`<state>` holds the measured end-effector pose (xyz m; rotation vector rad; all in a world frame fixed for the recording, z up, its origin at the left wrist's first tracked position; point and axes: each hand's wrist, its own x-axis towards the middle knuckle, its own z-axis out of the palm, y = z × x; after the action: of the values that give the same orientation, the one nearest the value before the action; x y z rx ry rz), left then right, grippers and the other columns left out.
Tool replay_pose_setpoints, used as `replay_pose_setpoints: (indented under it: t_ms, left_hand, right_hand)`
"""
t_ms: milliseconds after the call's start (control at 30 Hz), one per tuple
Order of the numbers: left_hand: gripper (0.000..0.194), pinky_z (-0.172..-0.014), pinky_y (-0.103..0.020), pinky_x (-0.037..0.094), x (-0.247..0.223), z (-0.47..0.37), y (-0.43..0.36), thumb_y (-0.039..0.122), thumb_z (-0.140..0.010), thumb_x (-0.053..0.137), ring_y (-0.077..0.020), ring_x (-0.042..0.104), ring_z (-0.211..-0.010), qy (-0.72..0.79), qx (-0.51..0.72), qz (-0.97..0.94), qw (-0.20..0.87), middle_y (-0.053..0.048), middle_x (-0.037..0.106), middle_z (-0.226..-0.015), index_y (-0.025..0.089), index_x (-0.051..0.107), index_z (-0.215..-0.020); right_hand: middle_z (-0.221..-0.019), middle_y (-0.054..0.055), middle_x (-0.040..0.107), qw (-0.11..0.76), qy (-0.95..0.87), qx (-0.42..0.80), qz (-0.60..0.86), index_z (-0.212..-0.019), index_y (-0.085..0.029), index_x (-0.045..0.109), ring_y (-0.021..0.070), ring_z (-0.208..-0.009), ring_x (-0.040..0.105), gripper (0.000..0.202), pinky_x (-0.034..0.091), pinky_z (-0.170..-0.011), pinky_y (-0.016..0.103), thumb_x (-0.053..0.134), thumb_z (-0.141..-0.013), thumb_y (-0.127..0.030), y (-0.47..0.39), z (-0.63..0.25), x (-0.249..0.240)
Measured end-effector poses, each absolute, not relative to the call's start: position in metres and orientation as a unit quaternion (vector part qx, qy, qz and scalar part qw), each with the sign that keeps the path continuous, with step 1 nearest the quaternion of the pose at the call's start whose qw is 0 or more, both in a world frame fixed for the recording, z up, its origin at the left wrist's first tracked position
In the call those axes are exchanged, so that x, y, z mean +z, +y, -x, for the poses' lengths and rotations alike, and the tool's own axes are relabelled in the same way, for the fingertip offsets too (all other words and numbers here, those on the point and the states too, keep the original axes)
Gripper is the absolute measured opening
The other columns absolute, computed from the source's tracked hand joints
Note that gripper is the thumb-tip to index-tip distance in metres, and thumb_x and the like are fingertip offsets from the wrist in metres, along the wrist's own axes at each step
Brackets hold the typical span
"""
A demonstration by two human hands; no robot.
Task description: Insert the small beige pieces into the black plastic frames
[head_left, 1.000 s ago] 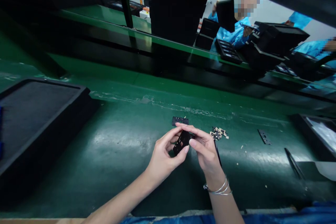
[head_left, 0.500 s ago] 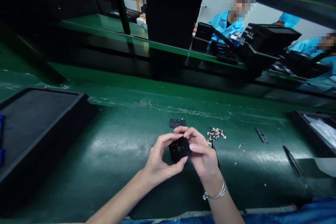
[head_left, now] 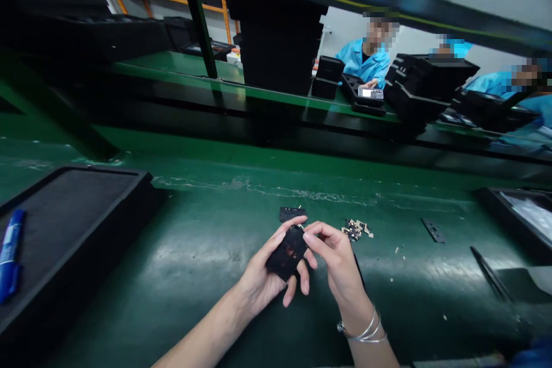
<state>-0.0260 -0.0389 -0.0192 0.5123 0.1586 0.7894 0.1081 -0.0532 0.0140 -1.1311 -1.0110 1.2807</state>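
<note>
A flat black plate with small openings (head_left: 284,256) lies in my left hand (head_left: 263,276), whose fingers wrap round it from below. My right hand (head_left: 334,250), with a silver bracelet at the wrist, pinches at the plate's upper right corner; whether a small piece is between the fingertips is too small to tell. Just beyond the hands another black plate (head_left: 292,214) rests on the green table (head_left: 207,241). To its right is a pile of small beige and black pieces (head_left: 357,229). A dark, thin object is partly hidden behind my right hand.
A black tray (head_left: 73,201) with a blue marker (head_left: 11,256) stands at the left. At the right are a black plate (head_left: 433,230), tweezers (head_left: 490,273) and a black box (head_left: 517,224). People in blue work beyond the shelf.
The plate has been tilted and lowered into my left hand, whose fingers now spread beneath it. My right hand has shifted to its upper corner. The view has tipped upward.
</note>
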Motion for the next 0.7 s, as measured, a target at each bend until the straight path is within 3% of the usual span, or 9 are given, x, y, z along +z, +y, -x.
replay_pose_setpoints:
  t_ms: [133, 200, 300, 433, 533, 700]
  left_hand:
    - [0.044, -0.031, -0.015, 0.046, -0.019, 0.027, -0.040, 0.038, -0.094, 0.025, -0.0186, 0.067, -0.055, 0.070, 0.362, -0.240, 0.898, -0.011, 0.066, -0.083, 0.023, 0.022, -0.135]
    - [0.047, -0.033, -0.018, 0.047, -0.017, 0.026, -0.039, 0.042, -0.093, 0.024, -0.0212, 0.068, -0.059, 0.094, 0.356, -0.255, 0.894, -0.013, 0.067, -0.086, 0.021, 0.023, -0.135]
    - [0.050, -0.043, -0.022, 0.050, -0.017, 0.020, -0.042, 0.046, -0.092, 0.026, -0.0240, 0.067, -0.072, 0.173, 0.378, -0.306, 0.857, -0.017, 0.065, -0.092, 0.016, 0.030, -0.132]
    - [0.037, -0.050, -0.023, 0.047, -0.035, 0.008, -0.058, 0.040, -0.090, 0.040, -0.0193, 0.060, -0.073, 0.304, 0.423, -0.399, 0.755, -0.010, 0.062, -0.088, 0.015, 0.046, -0.116]
    - [0.038, -0.051, -0.023, 0.043, -0.055, 0.000, -0.071, 0.046, -0.085, 0.049, -0.0175, 0.055, -0.068, 0.341, 0.397, -0.511, 0.682, -0.007, 0.060, -0.084, 0.016, 0.054, -0.108]
    - [0.035, -0.063, -0.026, 0.044, -0.072, -0.002, -0.079, 0.047, -0.082, 0.052, -0.0177, 0.055, -0.066, 0.355, 0.301, -0.675, 0.573, -0.005, 0.061, -0.077, 0.018, 0.063, -0.099]
  right_hand:
    - [-0.059, -0.002, 0.055, 0.545, -0.432, 0.529, 0.486, -0.057, -0.018, 0.061, 0.0127, -0.063, 0.053, 0.020, 0.042, -0.066, 0.027, 0.067, -0.073, -0.027, -0.054, -0.101, 0.014]
    - [-0.058, -0.001, 0.056, 0.570, -0.412, 0.502, 0.503, -0.054, -0.016, 0.060, 0.0131, -0.060, 0.053, 0.020, 0.042, -0.062, 0.027, 0.069, -0.069, -0.025, -0.052, -0.107, 0.012]
    - [-0.057, -0.003, 0.055, 0.696, -0.307, 0.356, 0.542, -0.056, -0.016, 0.057, 0.0108, -0.053, 0.049, 0.019, 0.039, -0.052, 0.024, 0.072, -0.063, -0.026, -0.048, -0.147, 0.007]
    - [-0.053, -0.008, 0.046, 0.805, -0.184, 0.131, 0.548, -0.062, -0.020, 0.046, 0.0080, -0.047, 0.042, 0.022, 0.032, -0.045, 0.020, 0.059, -0.070, -0.036, -0.059, -0.239, -0.001]
    - [-0.053, -0.008, 0.046, 0.819, -0.135, 0.013, 0.557, -0.061, -0.019, 0.043, 0.0075, -0.045, 0.041, 0.026, 0.030, -0.045, 0.020, 0.056, -0.071, -0.040, -0.077, -0.287, -0.014]
    - [-0.053, -0.006, 0.050, 0.807, -0.134, -0.050, 0.573, -0.058, -0.017, 0.048, 0.0077, -0.050, 0.043, 0.029, 0.033, -0.053, 0.022, 0.061, -0.072, -0.039, -0.082, -0.286, -0.036]
